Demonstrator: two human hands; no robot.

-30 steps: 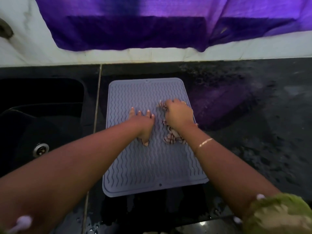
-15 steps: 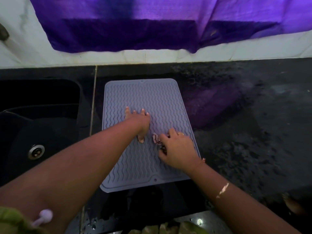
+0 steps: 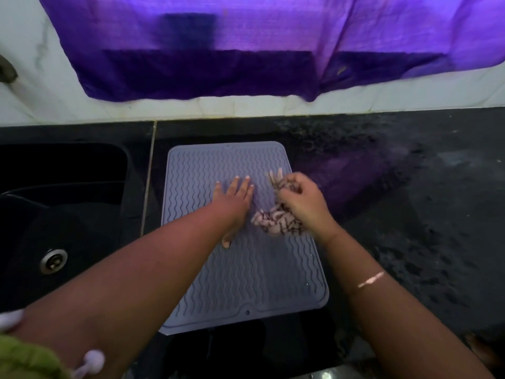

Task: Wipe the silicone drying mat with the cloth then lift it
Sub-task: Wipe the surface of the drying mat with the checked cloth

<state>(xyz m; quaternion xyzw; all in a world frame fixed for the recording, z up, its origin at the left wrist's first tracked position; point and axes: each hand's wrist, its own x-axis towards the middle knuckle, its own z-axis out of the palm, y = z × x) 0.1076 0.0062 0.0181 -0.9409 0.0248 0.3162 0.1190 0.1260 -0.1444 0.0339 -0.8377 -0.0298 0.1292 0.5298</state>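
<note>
A grey silicone drying mat [image 3: 254, 283] with wavy ridges lies flat on the black counter, its long side running away from me. My left hand [image 3: 235, 198] presses flat on the mat's middle, fingers spread. My right hand [image 3: 303, 201] is closed around a bunched pink-and-dark patterned cloth [image 3: 276, 222], which rests on the mat near its right edge. Part of the cloth sticks out beyond my fingers and part trails below my palm.
A black sink [image 3: 62, 214] with a metal drain [image 3: 53, 260] lies left of the mat. A purple fabric [image 3: 246, 50] hangs over the white wall behind. The dark speckled counter [image 3: 423, 214] stretches to the right, with wet patches.
My right hand with the cloth slid from the mat's upper part toward me, then back up along the right side. My left hand stayed pressed on the mat's middle.
</note>
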